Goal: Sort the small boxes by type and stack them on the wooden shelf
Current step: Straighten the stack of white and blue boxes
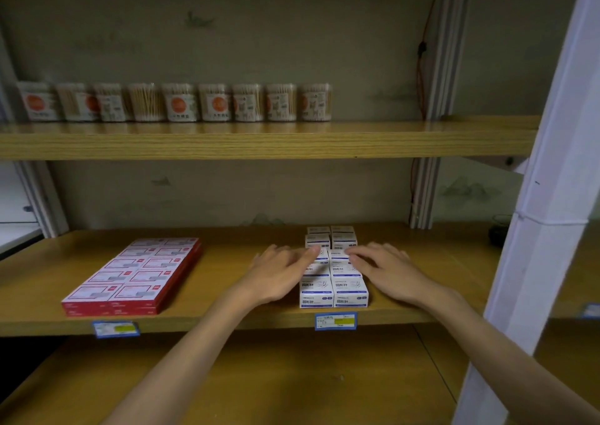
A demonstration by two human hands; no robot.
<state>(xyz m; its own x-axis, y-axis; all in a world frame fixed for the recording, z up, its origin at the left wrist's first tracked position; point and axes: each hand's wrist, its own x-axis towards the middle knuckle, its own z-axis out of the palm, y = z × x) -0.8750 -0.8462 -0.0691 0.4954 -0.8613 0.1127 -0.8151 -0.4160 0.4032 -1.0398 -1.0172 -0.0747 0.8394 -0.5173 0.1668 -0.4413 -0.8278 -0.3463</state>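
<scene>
My left hand [279, 270] and right hand [386, 267], fingers spread flat, press the white-and-blue boxes [334, 289] together near the wooden shelf [227, 314] front edge, apparently squaring the block; red boxes [136, 273] sit well apart.

Nine clear tubs of cotton swabs [175, 102] stand in a single row on the upper shelf [259, 142]. On the middle shelf [227, 298] the red and white boxes [136, 273] lie flat in two columns of five, so ten show on top; the stack looks about three layers deep along its front edge, though the exact number of layers is hard to tell. The white and blue boxes [334, 291] stand in two columns, with at least five rows visible; two hands [279, 272] cover part of the middle rows, so their full count cannot be told. Two blue price labels [336, 321] are fixed to the middle shelf's front edge, with part of a third at the far right.
</scene>
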